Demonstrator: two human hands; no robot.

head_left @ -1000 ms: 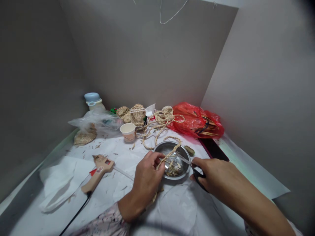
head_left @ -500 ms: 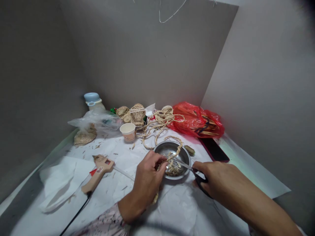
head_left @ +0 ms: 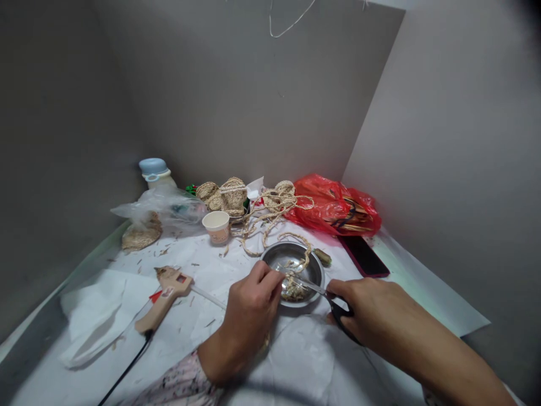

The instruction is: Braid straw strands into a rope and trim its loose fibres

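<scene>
Over a small steel bowl (head_left: pixel 316 270), my left hand (head_left: pixel 252 307) is closed in a pinch on a braided straw cord (head_left: pixel 306 254). The cord loops from the back of the bowl toward those fingertips. Black-handled scissors (head_left: pixel 337 311) are gripped in my right hand (head_left: pixel 366 304). Their blades point left over the bowl, their tips close to my left fingertips and the cord; whether the blades are parted I cannot tell. Straw clippings (head_left: pixel 293 290) lie in the bowl.
A glue gun (head_left: pixel 167 296) lies left, by crumpled white paper (head_left: pixel 95 304). Behind stand a paper cup (head_left: pixel 217 228), woven straw pieces (head_left: pixel 234 196) and a blue-lidded bottle (head_left: pixel 155 172). At right are a red plastic bag (head_left: pixel 315 203) and a phone (head_left: pixel 364 256).
My left hand has turned slightly, its fingers drawn closer over the cord, and less cord shows at the fingertips. The scissors stay over the bowl. The whole view has shifted slightly.
</scene>
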